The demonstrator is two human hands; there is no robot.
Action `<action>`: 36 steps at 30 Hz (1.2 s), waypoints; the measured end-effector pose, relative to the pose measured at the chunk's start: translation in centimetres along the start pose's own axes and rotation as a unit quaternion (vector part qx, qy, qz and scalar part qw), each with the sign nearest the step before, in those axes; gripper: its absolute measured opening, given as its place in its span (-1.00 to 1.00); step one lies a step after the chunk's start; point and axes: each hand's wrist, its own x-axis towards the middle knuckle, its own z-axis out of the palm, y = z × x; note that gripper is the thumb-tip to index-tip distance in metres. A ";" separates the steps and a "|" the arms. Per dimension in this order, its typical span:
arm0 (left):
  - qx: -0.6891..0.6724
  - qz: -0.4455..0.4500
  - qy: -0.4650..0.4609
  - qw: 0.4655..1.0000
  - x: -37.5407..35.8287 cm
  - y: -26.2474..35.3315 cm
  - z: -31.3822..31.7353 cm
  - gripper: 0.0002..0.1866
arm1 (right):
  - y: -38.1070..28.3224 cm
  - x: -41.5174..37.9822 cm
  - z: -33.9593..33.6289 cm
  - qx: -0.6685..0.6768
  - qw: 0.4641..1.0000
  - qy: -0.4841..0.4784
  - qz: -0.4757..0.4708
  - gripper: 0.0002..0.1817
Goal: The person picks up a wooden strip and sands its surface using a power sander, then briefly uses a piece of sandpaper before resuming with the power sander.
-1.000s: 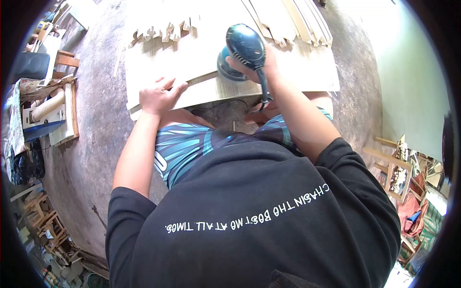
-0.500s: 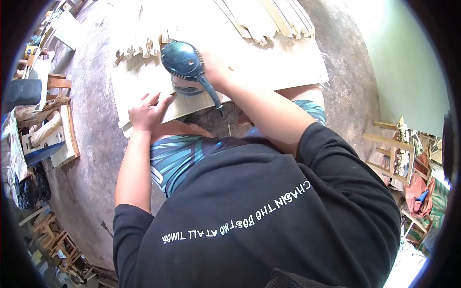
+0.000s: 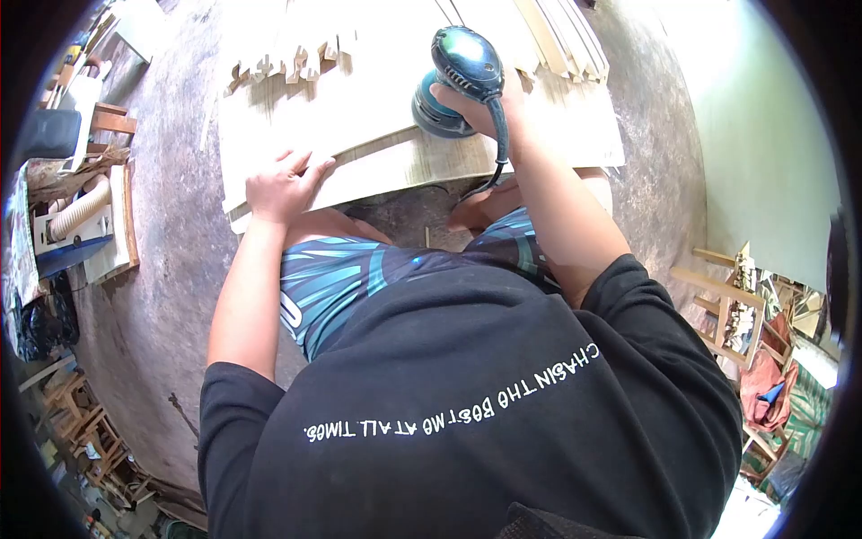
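My right hand (image 3: 514, 106) is wrapped round an electric sander (image 3: 463, 59) with a shiny dark top and a teal body. Its round pad rests on the pale wood near the table's front edge, and a black cord bends down past my wrist. To the left, my left hand (image 3: 277, 187) lies at the near edge of a pale wooden board (image 3: 373, 139), its fingers curled and the thumb along the edge. The board's outline is partly lost in glare. Beneath it is the wooden tabletop (image 3: 377, 180).
Short notched wood pieces (image 3: 292, 65) lie in a row at the table's back left, with long wooden strips (image 3: 561, 40) at the back right. A box with a ribbed hose (image 3: 81, 208) stands left. Wooden frames (image 3: 732, 301) lean by the pale wall at right.
The sander has moved to the right in my right hand, away from my left hand. My left hand stays at nearly the same place on the board.
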 end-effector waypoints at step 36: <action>-0.010 0.000 0.010 1.000 0.0 -0.7 0.6 -0.55 | 5.0 -1.7 -3.1 -0.006 0.993 0.086 -0.077 -0.46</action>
